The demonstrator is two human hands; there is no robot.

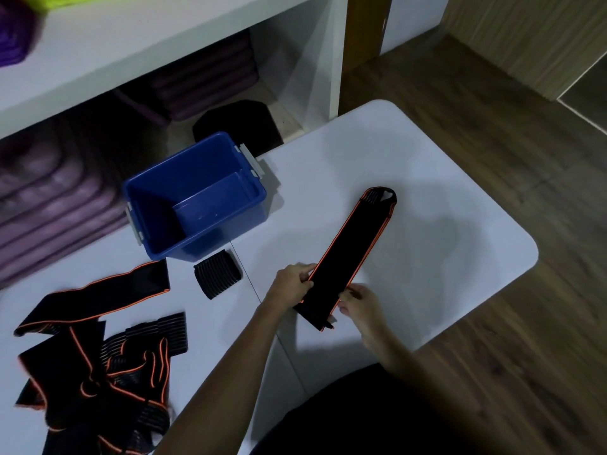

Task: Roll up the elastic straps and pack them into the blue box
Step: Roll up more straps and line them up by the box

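Note:
A long black elastic strap (349, 251) with orange edging lies stretched flat on the white table (427, 257), its far end pointing away to the right. My left hand (294, 282) pinches the strap's left edge near its close end. My right hand (359, 300) pinches the right edge opposite. The blue box (154, 221) stands open at the table's back, with nothing visible inside. A short black ribbed strap piece (217, 273) lies in front of the box. A tangled pile of black and orange straps (95, 353) covers the table's left side.
White shelving behind the table holds stacked purple mats (49, 198) and a black object (239, 124). The table's rounded right corner (528, 254) borders wooden floor (492, 142). My dark-clothed body fills the bottom of the view.

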